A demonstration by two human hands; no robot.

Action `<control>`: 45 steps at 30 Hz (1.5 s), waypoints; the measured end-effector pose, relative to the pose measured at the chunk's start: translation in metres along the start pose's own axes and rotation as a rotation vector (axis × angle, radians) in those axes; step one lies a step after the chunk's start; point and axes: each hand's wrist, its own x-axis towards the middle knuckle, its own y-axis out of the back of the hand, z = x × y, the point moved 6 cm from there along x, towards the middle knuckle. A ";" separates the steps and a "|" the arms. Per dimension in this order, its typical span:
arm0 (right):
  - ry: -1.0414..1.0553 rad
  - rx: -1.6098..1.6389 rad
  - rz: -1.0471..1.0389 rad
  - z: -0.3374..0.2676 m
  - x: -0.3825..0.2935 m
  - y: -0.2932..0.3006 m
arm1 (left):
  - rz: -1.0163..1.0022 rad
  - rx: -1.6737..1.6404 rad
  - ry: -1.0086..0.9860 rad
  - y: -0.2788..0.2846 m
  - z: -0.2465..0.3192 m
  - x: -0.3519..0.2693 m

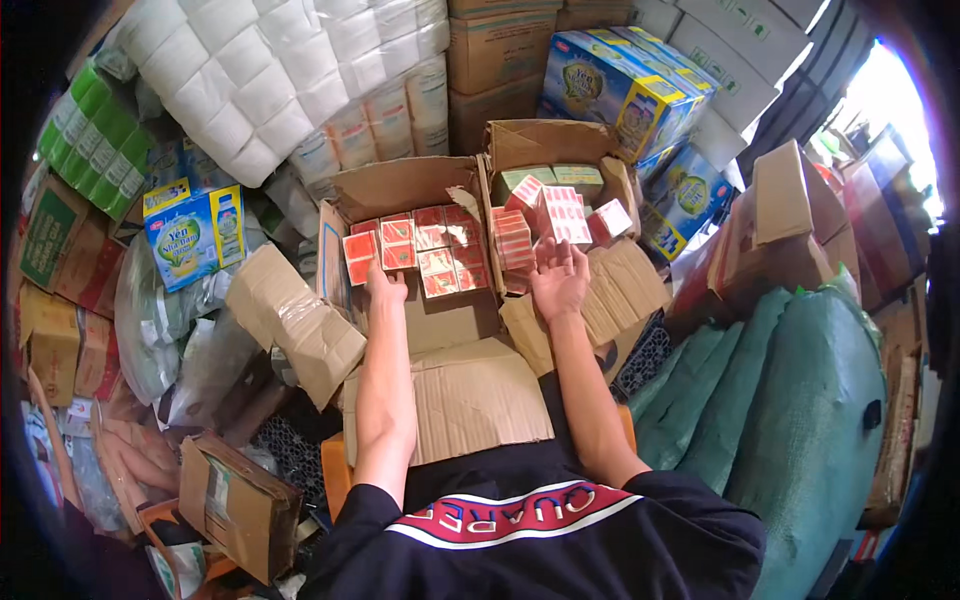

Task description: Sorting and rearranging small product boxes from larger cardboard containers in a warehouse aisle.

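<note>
My left hand (386, 285) is at the left side of an open cardboard carton (442, 322), its fingers against a pair of small red boxes (360, 255) that tilts out from the others. Part of that grip is hidden. More red boxes (454, 251) stand in rows along the carton's far side. Over a second open carton (547, 139), my right hand (561, 285) has its palm up and fingers spread, fingertips beside a tilted stack of red-and-white boxes (564, 214). Another stack (514, 240) and a loose box (610, 221) lie around it.
Cardboard flaps (457, 394) fold out toward me. Blue-and-yellow printed cartons (195, 236) stand left, with more (626, 82) behind right. White wrapped packs (247, 75) rise behind. Green woven sacks (802, 397) crowd the right side. A small brown box (240, 502) sits lower left.
</note>
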 end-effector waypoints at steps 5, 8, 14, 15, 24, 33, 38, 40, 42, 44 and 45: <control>0.009 -0.015 0.035 0.000 0.002 0.005 | -0.037 -0.040 -0.037 0.011 -0.014 -0.023; 0.028 -0.013 0.031 -0.010 0.002 0.012 | 0.134 0.111 -0.090 -0.009 -0.019 -0.049; -0.012 -0.014 0.007 0.009 -0.003 -0.005 | -0.012 0.145 -0.084 0.001 0.023 -0.004; 0.000 -0.022 0.015 0.006 -0.002 -0.003 | -0.021 0.145 -0.059 -0.001 0.017 -0.006; 0.006 -0.031 0.026 0.003 0.001 0.003 | -0.135 -0.126 0.011 -0.019 -0.032 -0.044; -0.007 -0.021 0.021 0.002 -0.005 -0.004 | -0.094 -0.223 0.124 -0.018 -0.025 -0.036; 0.013 -0.025 0.016 -0.005 -0.002 0.003 | -0.098 -0.091 0.102 -0.030 -0.029 -0.063; 0.010 -0.030 0.017 -0.002 -0.002 0.002 | -0.129 -0.073 0.098 -0.026 -0.024 -0.060; 0.008 -0.034 0.022 -0.001 -0.002 0.003 | -0.129 -0.021 0.093 -0.022 -0.023 -0.053; 0.024 -0.039 0.014 -0.003 -0.001 0.002 | -0.174 0.071 0.062 -0.016 -0.020 -0.045; 0.020 -0.035 0.011 0.000 -0.001 0.000 | -0.174 0.072 0.055 -0.009 -0.017 -0.037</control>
